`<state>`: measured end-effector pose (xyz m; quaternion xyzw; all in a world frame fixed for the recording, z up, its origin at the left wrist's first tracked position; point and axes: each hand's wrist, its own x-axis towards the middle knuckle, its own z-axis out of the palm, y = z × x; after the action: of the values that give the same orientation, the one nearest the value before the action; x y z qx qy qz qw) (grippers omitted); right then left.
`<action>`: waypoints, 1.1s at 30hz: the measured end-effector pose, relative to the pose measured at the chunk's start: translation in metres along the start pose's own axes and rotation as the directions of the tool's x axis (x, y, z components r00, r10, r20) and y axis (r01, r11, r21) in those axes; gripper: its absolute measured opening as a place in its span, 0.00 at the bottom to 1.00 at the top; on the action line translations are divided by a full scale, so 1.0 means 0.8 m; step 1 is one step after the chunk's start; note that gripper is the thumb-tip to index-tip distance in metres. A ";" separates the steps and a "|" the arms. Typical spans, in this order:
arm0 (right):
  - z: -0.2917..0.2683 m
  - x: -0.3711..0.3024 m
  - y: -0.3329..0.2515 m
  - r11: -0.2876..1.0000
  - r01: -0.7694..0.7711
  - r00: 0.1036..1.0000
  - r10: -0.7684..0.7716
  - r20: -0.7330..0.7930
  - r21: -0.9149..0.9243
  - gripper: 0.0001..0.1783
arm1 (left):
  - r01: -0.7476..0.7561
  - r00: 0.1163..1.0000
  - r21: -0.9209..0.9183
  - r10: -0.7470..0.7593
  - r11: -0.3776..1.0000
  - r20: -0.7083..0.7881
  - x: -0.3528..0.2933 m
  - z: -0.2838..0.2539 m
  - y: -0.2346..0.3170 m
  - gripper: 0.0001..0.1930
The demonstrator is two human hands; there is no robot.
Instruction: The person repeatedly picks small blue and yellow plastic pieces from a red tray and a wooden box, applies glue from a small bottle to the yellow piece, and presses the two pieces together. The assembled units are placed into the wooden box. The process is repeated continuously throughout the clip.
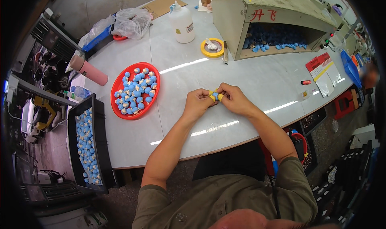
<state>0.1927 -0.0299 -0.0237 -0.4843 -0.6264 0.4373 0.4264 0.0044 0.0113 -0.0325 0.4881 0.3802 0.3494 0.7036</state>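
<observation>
Over the middle of the table, my left hand (pixel 197 103) and my right hand (pixel 235 99) meet at the fingertips. Between them they pinch a small blue piece (pixel 215 96), mostly covered by the fingers. Its colour matches the small blue balls with cream-coloured tips (pixel 138 93) heaped in a round red tray (pixel 157 96) left of my hands. Yellow coverings wrap several of my fingertips. Both hands are closed, and the table surface lies just below them.
A black crate (pixel 103 148) of similar balls stands at the left edge, near a pink bottle (pixel 89 70). Behind are a white squeeze bottle (pixel 182 24), yellow tape roll (pixel 204 49) and an open-fronted box (pixel 229 24) holding blue pieces. Papers (pixel 323 74) lie right.
</observation>
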 end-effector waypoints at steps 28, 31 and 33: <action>-0.008 0.001 -0.004 0.996 -0.036 0.999 0.037 0.006 -0.076 0.11 | -0.016 1.000 -0.027 0.016 1.000 0.019 -0.004 0.003 0.009 0.10; -0.006 0.000 -0.003 0.996 -0.022 1.000 0.022 -0.006 -0.081 0.11 | -0.029 1.000 -0.015 0.029 0.999 0.012 -0.005 0.004 0.006 0.09; -0.004 -0.001 0.000 0.997 -0.002 1.000 0.000 -0.023 -0.076 0.11 | -0.034 0.999 -0.009 0.034 0.999 0.006 -0.004 0.004 0.006 0.08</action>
<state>0.1957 -0.0300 -0.0229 -0.5056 -0.6374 0.4078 0.4145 0.0051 0.0082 -0.0266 0.4925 0.3683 0.3616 0.7008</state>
